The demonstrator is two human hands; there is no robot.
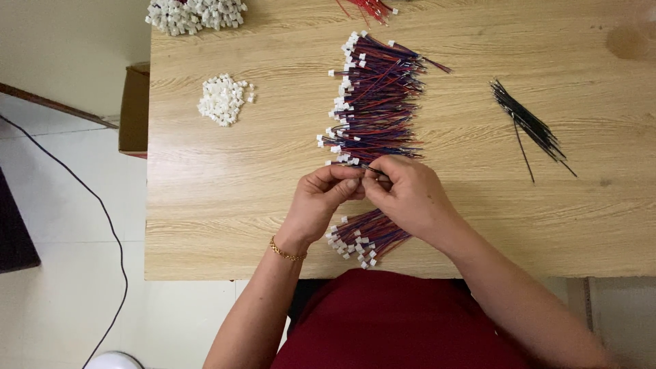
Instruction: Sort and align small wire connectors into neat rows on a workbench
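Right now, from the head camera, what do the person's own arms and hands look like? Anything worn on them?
Both arms are bare from the wrist up, with no sleeves and no gloves. The left hand has a thin gold chain bracelet at the wrist. The right hand shows no bracelet or watch; rings cannot be told at this size. A dark red garment covers the body below.

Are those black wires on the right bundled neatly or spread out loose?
Mostly bunched, untied. The black wires lie side by side in a slanted bunch on the wooden table, with one strand splayed away; no tie shows.
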